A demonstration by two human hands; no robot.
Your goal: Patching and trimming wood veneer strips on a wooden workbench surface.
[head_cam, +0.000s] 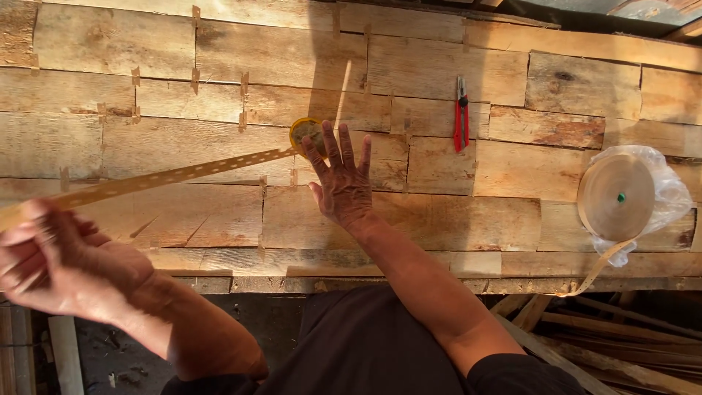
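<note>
Hands (58,263) on pale, hole-punched tape (175,175) off yellow roll (306,135)

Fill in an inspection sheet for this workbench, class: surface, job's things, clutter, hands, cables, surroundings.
Surface: patchwork plank bench, joined with small wooden keys.
Job's things: perforated strip running from a yellow-rimmed roll to the left hand.
Clutter: red utility knife; roll of tan banding in a clear bag, its tail hanging over the edge.
Hands: left hand blurred, gripping the strip; right hand flat, fingers spread, beside the yellow-rimmed roll.
Cables: nothing seen.
Surroundings: loose timber offcuts below the bench.
</note>
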